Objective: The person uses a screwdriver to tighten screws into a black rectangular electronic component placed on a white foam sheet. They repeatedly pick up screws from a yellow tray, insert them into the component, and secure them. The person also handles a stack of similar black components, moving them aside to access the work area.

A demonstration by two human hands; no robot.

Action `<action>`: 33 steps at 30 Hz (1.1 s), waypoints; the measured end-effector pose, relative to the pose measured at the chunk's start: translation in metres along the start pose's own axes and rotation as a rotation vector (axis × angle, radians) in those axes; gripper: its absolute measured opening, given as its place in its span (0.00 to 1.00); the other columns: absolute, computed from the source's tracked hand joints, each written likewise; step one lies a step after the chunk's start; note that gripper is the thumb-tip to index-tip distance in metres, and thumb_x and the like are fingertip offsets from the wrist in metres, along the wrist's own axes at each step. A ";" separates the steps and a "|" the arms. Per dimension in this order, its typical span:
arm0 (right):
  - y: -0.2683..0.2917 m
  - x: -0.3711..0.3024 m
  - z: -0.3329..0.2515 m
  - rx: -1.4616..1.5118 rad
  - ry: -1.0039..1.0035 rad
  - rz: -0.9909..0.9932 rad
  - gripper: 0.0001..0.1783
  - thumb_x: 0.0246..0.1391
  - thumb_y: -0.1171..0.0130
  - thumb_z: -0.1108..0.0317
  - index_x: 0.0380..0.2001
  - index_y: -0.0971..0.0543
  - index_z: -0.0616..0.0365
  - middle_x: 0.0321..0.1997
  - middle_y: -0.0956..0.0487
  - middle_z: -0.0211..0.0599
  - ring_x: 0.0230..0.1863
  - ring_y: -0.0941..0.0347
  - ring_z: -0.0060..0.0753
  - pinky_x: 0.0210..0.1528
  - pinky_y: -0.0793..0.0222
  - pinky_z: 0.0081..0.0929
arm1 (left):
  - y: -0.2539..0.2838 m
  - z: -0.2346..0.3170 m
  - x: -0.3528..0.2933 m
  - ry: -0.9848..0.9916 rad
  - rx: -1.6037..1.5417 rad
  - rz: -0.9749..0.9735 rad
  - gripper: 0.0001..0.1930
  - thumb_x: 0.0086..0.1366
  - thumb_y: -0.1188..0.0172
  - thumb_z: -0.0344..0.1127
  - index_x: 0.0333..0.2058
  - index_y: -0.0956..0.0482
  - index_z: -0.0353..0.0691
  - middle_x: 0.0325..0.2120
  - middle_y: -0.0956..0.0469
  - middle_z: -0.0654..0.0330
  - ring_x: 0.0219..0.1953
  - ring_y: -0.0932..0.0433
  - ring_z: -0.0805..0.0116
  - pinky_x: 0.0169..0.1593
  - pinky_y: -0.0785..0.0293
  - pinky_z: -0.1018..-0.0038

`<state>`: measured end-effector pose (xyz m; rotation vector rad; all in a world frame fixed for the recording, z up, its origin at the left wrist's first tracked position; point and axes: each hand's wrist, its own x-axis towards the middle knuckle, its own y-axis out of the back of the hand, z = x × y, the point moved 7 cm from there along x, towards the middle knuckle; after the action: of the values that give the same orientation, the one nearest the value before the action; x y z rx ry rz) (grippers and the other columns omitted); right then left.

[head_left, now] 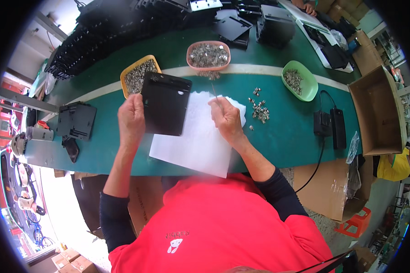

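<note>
My left hand grips the left edge of a flat black panel with slots near its top, tilted up over a white sheet. Closed in a pinch, my right hand holds a thin pointed metal tool, its tip upward. Just beyond that tip are a pink tray of small metal parts and a few loose ones at its near side. A yellow tray of similar parts sits behind the panel, partly covered by it. Loose metal parts lie right of my right hand.
A green tray holds more small parts at the right. Beside it are a black power adapter with a cord and an open cardboard box. Stacked black panels line the back; another black plate lies left. Someone's hand shows far right.
</note>
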<state>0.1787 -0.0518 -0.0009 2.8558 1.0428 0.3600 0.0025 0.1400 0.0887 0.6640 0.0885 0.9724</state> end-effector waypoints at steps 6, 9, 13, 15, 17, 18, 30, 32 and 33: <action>0.000 0.000 0.000 0.167 -0.062 -0.038 0.08 0.62 0.49 0.69 0.36 0.23 0.60 0.17 0.30 0.27 0.18 0.35 0.16 0.22 0.39 0.20 | -0.052 -0.043 -0.017 0.294 -0.674 -0.135 0.17 0.75 0.53 0.38 0.35 0.21 0.32 0.27 0.24 0.70 0.27 0.32 0.85 0.32 0.32 0.83; -0.001 0.000 0.001 0.155 -0.048 -0.057 0.09 0.64 0.49 0.67 0.37 0.23 0.60 0.16 0.33 0.23 0.16 0.39 0.12 0.19 0.44 0.17 | -0.063 -0.044 -0.019 0.311 -0.720 -0.151 0.16 0.75 0.53 0.38 0.37 0.22 0.32 0.28 0.23 0.69 0.28 0.30 0.85 0.33 0.31 0.84; 0.001 0.001 0.003 0.083 -0.046 -0.049 0.09 0.62 0.48 0.68 0.36 0.23 0.62 0.21 0.26 0.31 0.23 0.32 0.20 0.29 0.36 0.22 | -0.069 -0.042 -0.018 0.293 -0.724 -0.144 0.15 0.75 0.54 0.37 0.39 0.22 0.31 0.28 0.23 0.68 0.29 0.29 0.85 0.34 0.30 0.84; 0.001 0.001 0.004 0.066 -0.052 -0.049 0.09 0.61 0.47 0.68 0.36 0.23 0.62 0.24 0.24 0.33 0.26 0.30 0.22 0.33 0.33 0.24 | -0.070 -0.041 -0.020 0.277 -0.710 -0.132 0.15 0.75 0.54 0.37 0.40 0.22 0.31 0.29 0.23 0.68 0.29 0.29 0.85 0.35 0.30 0.84; 0.000 0.001 0.005 0.064 -0.057 -0.052 0.09 0.61 0.47 0.67 0.36 0.22 0.63 0.25 0.24 0.33 0.28 0.30 0.22 0.35 0.32 0.24 | -0.072 -0.040 -0.021 0.270 -0.703 -0.128 0.15 0.75 0.55 0.36 0.41 0.23 0.31 0.30 0.22 0.68 0.30 0.29 0.85 0.35 0.29 0.84; -0.001 0.001 0.004 0.065 -0.060 -0.054 0.10 0.61 0.47 0.67 0.36 0.22 0.63 0.24 0.24 0.33 0.28 0.30 0.22 0.35 0.32 0.24 | -0.072 -0.041 -0.022 0.271 -0.701 -0.129 0.15 0.76 0.55 0.36 0.42 0.23 0.31 0.30 0.22 0.68 0.30 0.29 0.85 0.36 0.29 0.84; -0.001 -0.002 0.007 -0.081 0.025 -0.051 0.15 0.58 0.38 0.60 0.40 0.22 0.63 0.23 0.25 0.28 0.25 0.31 0.18 0.29 0.34 0.19 | -0.079 -0.041 -0.024 0.180 -0.498 -0.106 0.13 0.73 0.54 0.33 0.47 0.25 0.31 0.36 0.21 0.62 0.38 0.26 0.80 0.44 0.29 0.81; -0.001 -0.001 0.000 -0.108 0.075 -0.042 0.17 0.56 0.35 0.61 0.43 0.22 0.62 0.28 0.24 0.29 0.32 0.30 0.18 0.35 0.31 0.21 | -0.083 -0.042 -0.022 0.182 -0.557 -0.114 0.13 0.72 0.53 0.32 0.48 0.26 0.31 0.39 0.21 0.59 0.41 0.25 0.76 0.47 0.29 0.80; -0.001 0.000 -0.001 -0.180 0.169 -0.013 0.18 0.55 0.34 0.61 0.44 0.22 0.61 0.32 0.24 0.33 0.36 0.31 0.19 0.39 0.31 0.23 | -0.088 -0.045 -0.027 0.252 -0.729 -0.138 0.14 0.71 0.52 0.32 0.49 0.27 0.31 0.41 0.22 0.58 0.43 0.25 0.74 0.49 0.30 0.79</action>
<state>0.1777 -0.0514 0.0000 2.6954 0.9977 0.6687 0.0354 0.1069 -0.0020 -0.1338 -0.0025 0.8704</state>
